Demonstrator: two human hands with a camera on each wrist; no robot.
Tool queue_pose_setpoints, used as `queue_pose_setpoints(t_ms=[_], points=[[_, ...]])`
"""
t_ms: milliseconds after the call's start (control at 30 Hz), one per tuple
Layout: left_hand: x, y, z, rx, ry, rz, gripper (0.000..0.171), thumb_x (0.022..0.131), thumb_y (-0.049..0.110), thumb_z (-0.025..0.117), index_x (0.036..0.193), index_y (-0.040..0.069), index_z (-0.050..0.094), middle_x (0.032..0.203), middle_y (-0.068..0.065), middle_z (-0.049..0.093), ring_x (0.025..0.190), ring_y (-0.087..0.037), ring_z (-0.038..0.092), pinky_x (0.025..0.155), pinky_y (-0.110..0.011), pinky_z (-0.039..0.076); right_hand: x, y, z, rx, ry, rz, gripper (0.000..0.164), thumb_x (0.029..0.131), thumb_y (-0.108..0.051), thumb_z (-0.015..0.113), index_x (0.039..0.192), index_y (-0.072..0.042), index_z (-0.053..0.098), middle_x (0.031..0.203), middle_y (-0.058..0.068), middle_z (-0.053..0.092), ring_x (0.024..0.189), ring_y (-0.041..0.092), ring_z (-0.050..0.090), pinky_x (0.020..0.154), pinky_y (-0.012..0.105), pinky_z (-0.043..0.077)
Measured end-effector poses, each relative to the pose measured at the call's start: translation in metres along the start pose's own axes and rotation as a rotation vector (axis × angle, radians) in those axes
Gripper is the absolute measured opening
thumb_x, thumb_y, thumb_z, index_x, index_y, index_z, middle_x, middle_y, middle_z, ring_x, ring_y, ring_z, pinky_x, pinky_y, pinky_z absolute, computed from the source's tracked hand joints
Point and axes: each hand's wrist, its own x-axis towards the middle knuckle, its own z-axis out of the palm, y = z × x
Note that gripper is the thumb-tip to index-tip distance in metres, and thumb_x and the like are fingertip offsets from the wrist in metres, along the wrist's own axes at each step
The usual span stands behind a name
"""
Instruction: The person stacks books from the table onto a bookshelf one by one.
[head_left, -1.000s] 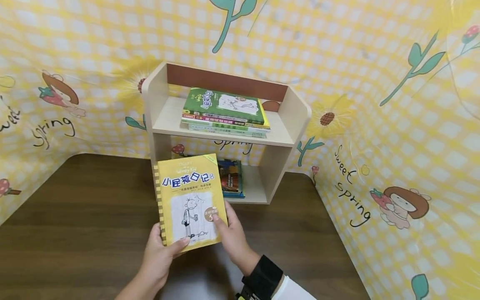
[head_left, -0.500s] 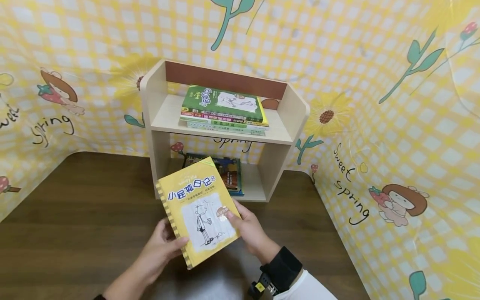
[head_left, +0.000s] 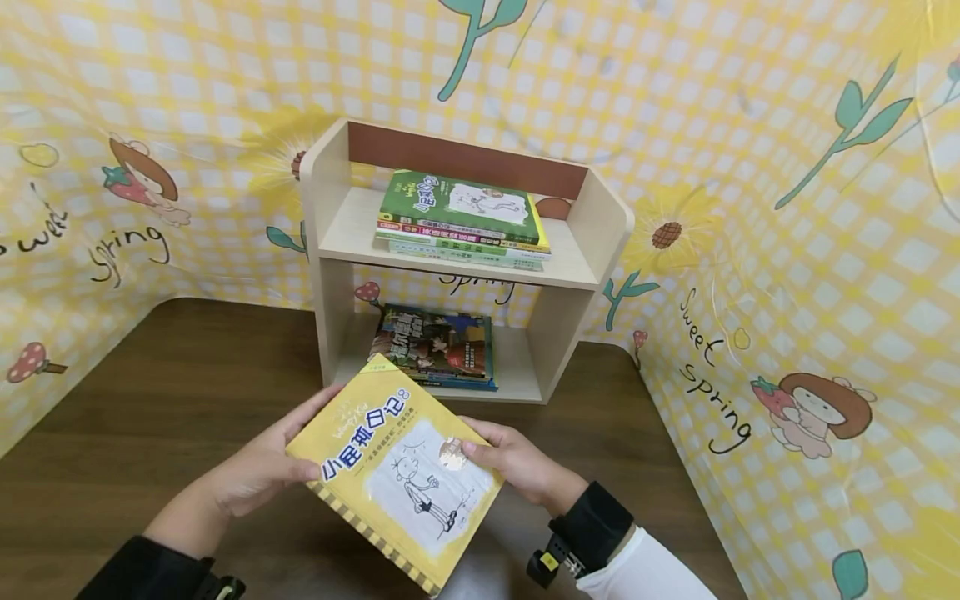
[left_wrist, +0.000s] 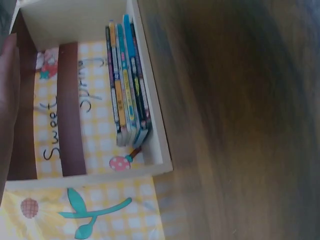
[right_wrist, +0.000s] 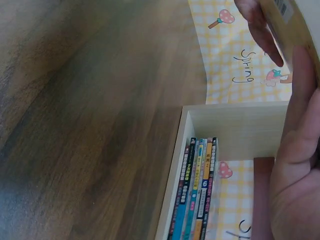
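A yellow paperback book [head_left: 420, 483] with a cartoon figure on its cover is held in front of the bookshelf, tilted with its striped spine toward the lower left. My left hand [head_left: 262, 458] grips it at the upper left corner, thumb on the cover and fingers behind. At the right edge my right hand [head_left: 521, 462] pinches the book, its thumb on the round badge. Seen from behind in the right wrist view, the book [right_wrist: 295, 30] lies between both hands. Only a sliver of the left hand [left_wrist: 7, 95] shows in the left wrist view.
A small two-tier wooden bookshelf [head_left: 558, 333] stands against the yellow checked cloth [head_left: 712, 192]. On its upper shelf lies a stack of books [head_left: 461, 217], a green one on top. More books [head_left: 438, 342], dark-covered, lie stacked on the lower shelf. Dark wooden tabletop [head_left: 630, 450] surrounds it.
The book has turned counterclockwise and come lower, nearer to me. My left hand has shifted from the lower spine up to the upper left corner; the right hand keeps hold of the right edge.
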Motion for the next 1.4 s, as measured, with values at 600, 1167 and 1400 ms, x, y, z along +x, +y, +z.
queue_pose_setpoints(t_ms=[600, 1167, 1400], points=[[-0.007, -0.015, 0.014, 0.008, -0.072, -0.027, 0.113, 0.081, -0.014, 0.063, 0.149, 0.013, -0.023, 0.127, -0.010, 0.060, 0.102, -0.026, 0.066, 0.087, -0.031, 0.054, 0.009, 0.018, -0.014, 0.020, 0.089, 0.101, 0.062, 0.100, -0.022, 0.053, 0.153, -0.006, 0.026, 0.111, 0.012, 0.068, 0.080, 0.014, 0.068, 0.070, 0.027, 0.056], [-0.001, -0.011, 0.056, 0.072, 0.252, 0.191, 0.112, 0.079, -0.015, 0.066, 0.155, 0.018, -0.009, 0.133, 0.008, 0.053, 0.103, -0.018, 0.065, 0.082, -0.028, 0.055, 0.008, -0.001, 0.009, 0.249, 0.398, -0.065, 0.050, 0.100, -0.028, 0.041, 0.142, -0.003, 0.029, 0.096, 0.000, 0.064, 0.084, 0.011, 0.065, 0.074, 0.026, 0.052], [0.005, 0.000, 0.065, 0.146, 0.419, 0.204, 0.114, 0.077, -0.014, 0.068, 0.156, 0.018, -0.007, 0.136, 0.014, 0.045, 0.105, -0.013, 0.064, 0.084, -0.025, 0.054, 0.005, -0.017, 0.020, 0.211, 0.355, -0.043, 0.058, 0.100, -0.026, 0.043, 0.151, -0.010, 0.021, 0.104, 0.002, 0.062, 0.085, 0.012, 0.064, 0.073, 0.025, 0.050]])
